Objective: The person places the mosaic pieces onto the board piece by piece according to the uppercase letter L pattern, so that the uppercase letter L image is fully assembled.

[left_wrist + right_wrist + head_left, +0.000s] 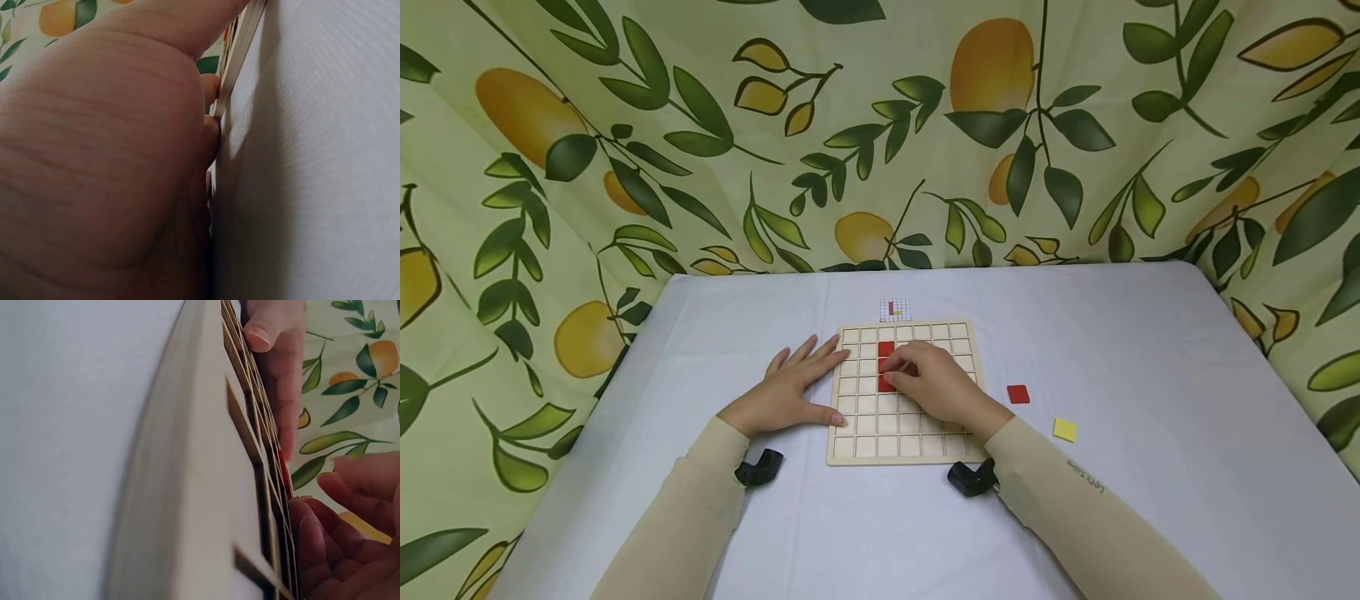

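Note:
A wooden grid board (867, 447) lies flat on the white cloth. In its upper left-middle squares sits a column of red square tiles (886, 347). My left hand (793, 387) rests at the board's left edge with fingers spread, thumb and fingertips touching the rim. Over the red column, my right hand (943, 385) has bent fingers, its tips right at the lower red tiles. In the right wrist view, one fingertip (302, 504) meets the board beside a red tile (285, 472), while another finger stands apart from it. No tile shows between those fingers.
To the board's right lie a loose red tile (1018, 394) and a yellow tile (1064, 430). Just beyond the far edge lies a small printed grid card (895, 310) with red and yellow marks. A fruit-and-leaf patterned curtain (700, 208) hangs behind the table.

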### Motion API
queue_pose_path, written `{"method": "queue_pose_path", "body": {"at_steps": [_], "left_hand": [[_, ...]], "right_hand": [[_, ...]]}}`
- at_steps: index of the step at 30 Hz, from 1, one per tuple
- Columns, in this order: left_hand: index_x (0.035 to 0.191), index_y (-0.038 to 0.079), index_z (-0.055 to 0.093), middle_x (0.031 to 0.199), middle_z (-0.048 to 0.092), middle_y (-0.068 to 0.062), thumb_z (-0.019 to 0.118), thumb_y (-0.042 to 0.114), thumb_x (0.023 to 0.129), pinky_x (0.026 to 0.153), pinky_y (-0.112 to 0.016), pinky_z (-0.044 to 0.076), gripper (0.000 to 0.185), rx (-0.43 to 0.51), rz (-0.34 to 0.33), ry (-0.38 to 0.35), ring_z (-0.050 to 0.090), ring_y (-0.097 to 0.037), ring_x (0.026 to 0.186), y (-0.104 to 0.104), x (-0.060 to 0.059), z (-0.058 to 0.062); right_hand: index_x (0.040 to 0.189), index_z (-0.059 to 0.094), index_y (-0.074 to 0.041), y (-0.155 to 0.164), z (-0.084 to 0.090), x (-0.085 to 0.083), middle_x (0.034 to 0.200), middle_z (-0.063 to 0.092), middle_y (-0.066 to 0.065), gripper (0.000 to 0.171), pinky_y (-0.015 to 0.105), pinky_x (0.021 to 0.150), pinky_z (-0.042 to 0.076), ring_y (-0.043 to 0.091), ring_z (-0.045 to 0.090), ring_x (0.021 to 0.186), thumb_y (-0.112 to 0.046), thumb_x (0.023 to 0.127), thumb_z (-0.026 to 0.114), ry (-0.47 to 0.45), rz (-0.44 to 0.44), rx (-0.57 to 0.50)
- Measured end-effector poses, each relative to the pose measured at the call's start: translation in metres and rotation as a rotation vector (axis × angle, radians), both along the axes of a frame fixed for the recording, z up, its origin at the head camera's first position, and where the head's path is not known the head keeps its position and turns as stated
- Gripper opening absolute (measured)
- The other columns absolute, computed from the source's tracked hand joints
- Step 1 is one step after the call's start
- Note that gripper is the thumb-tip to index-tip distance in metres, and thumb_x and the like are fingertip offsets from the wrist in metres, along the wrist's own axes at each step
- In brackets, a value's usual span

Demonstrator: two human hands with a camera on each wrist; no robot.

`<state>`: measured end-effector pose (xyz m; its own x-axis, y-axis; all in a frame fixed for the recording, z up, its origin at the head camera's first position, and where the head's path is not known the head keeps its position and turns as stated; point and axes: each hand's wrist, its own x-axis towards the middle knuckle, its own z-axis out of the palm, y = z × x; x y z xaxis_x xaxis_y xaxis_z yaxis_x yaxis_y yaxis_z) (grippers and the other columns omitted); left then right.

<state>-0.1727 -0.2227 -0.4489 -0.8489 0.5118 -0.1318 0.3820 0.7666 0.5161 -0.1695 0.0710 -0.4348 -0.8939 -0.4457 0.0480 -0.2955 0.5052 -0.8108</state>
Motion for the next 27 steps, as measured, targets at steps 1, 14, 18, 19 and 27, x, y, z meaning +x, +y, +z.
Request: {"method": "queue_pose_path", "body": {"at_steps": [1, 14, 18, 19, 27], "left_hand": [[0.174, 0.032, 0.033, 0.180, 0.009, 0.011, 0.082, 0.078, 0.080, 0.126, -0.061, -0.009, 0.115, 0.000, -0.001, 0.000, -0.005, -0.028, 0.166, 0.000, 0.000, 0.000], [0.173, 0.030, 0.034, 0.181, 0.011, 0.008, 0.084, 0.077, 0.079, 0.126, -0.062, -0.009, 0.116, -0.004, 0.009, -0.009, -0.005, -0.029, 0.166, 0.001, 0.001, 0.002], [0.173, 0.030, 0.034, 0.181, 0.011, 0.008, 0.084, 0.076, 0.079, 0.126, -0.063, -0.009, 0.116, -0.006, 0.009, -0.010, -0.005, -0.030, 0.166, 0.001, 0.002, 0.002], [0.173, 0.030, 0.034, 0.181, 0.011, 0.008, 0.084, 0.076, 0.079, 0.126, -0.063, -0.009, 0.116, -0.006, 0.009, -0.010, -0.005, -0.030, 0.166, 0.001, 0.002, 0.002], [0.174, 0.032, 0.033, 0.181, 0.010, 0.010, 0.085, 0.075, 0.079, 0.127, -0.060, -0.009, 0.116, 0.001, 0.009, -0.013, -0.006, -0.027, 0.166, 0.001, 0.002, 0.001]], "right_hand": [[0.114, 0.079, -0.014, 0.001, 0.001, 0.000, 0.105, 0.069, -0.005, 0.010, 0.039, 0.088, 0.054, 0.017, 0.063, 0.094, -0.019, 0.107, 0.073, -0.014, -0.004, -0.011], [0.149, 0.061, -0.007, 0.021, 0.020, 0.004, 0.130, 0.070, 0.010, 0.057, 0.051, 0.103, 0.055, 0.029, 0.069, 0.118, -0.051, 0.116, 0.046, -0.231, 0.059, -0.248], [0.154, 0.056, -0.002, 0.032, 0.023, 0.007, 0.135, 0.068, 0.012, 0.062, 0.055, 0.104, 0.054, 0.033, 0.069, 0.122, -0.049, 0.120, 0.033, -0.213, 0.111, -0.292], [0.154, 0.056, -0.002, 0.035, 0.024, 0.008, 0.135, 0.068, 0.012, 0.063, 0.055, 0.104, 0.054, 0.033, 0.069, 0.122, -0.048, 0.120, 0.030, -0.204, 0.117, -0.301], [0.155, 0.053, 0.000, 0.061, 0.020, 0.023, 0.140, 0.065, 0.014, 0.060, 0.057, 0.102, 0.053, 0.037, 0.066, 0.124, -0.039, 0.121, 0.023, -0.183, 0.148, -0.323]]}}
